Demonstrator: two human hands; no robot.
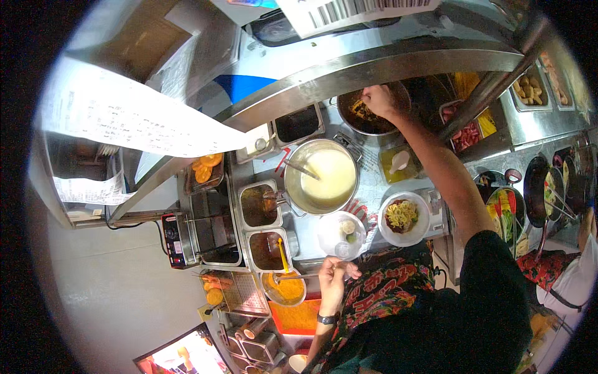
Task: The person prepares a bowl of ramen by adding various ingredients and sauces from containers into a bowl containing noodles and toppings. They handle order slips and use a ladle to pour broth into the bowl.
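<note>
My right hand (380, 101) reaches over a dark metal pot (399, 96), its fingers curled above yellowish food inside; whether it grips anything is hidden. My left hand (332, 280), fingers bent, is near my apron, over the end of a utensil handle (303, 276); I cannot tell if it holds it. That handle comes from a bowl of orange powder or crumbs (292, 290). Ahead of my left hand is a white bowl (327, 233) with pale and green pieces and a small clear cup (342, 250). Beside it stands another white bowl (387, 212) with noodle-like yellow strips over dark brown food.
A large steel pot (286, 180) holds creamy pale liquid and a ladle. Steel pans of brown sauce (261, 248) line its left. A metal shelf edge (327, 77) and hanging paper slips (140, 121) jut overhead. Wok pans (532, 187) and a co-worker (570, 285) are at right.
</note>
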